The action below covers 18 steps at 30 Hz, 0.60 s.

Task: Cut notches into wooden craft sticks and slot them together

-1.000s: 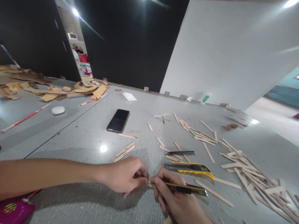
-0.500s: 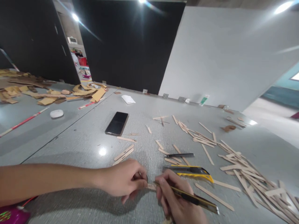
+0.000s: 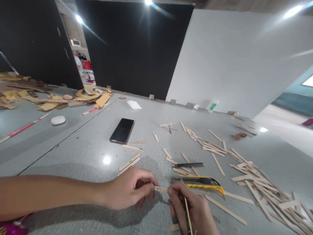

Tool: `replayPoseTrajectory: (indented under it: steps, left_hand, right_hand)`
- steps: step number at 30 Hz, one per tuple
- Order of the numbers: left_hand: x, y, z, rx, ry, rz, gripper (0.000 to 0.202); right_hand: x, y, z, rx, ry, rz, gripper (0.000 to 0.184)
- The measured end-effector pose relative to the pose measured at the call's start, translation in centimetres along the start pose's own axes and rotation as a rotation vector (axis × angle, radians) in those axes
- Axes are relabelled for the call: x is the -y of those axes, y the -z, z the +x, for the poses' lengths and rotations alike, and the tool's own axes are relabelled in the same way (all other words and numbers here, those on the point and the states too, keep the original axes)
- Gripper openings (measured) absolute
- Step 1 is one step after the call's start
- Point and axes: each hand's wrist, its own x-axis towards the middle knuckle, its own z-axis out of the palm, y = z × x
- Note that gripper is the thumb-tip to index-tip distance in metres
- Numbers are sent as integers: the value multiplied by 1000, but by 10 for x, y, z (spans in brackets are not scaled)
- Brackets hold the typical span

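A short wooden craft stick (image 3: 160, 189) with a small slot cut in it spans the gap between my hands, just above the table. My left hand (image 3: 133, 189) pinches its left end between thumb and finger. At its right end the fingertips of my right hand (image 3: 187, 204) are closed. A slim black-and-gold craft knife (image 3: 187, 215) is tucked in that same hand, running down toward the bottom edge; its lower part is out of frame. Just beyond my right hand lies a yellow-and-black box cutter (image 3: 205, 182), and past it a black pen (image 3: 188, 164).
Many loose craft sticks (image 3: 261, 182) are heaped at right, others scattered mid-table. A phone (image 3: 122, 130), white rounded case (image 3: 58, 120) and folded white paper (image 3: 134, 104) lie farther off. Torn cardboard (image 3: 56, 99) covers the back left. A purple object (image 3: 12, 228) sits bottom left.
My right hand has swung the craft knife from pointing right to pointing down, into its palm. Its fingertips now meet the stick's right end, and the stick is raised slightly.
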Motion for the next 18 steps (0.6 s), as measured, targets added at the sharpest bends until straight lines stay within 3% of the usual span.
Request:
replayPoseTrajectory:
  steps: [9, 18]
  left_hand:
    - [2, -3, 2, -66, 42, -16, 27]
    - [4, -3, 0, -27, 12, -42, 14]
  right_hand:
    - [-10, -6, -6, 52, 33, -21, 37]
    - [3, 0, 1, 50, -12, 1, 42]
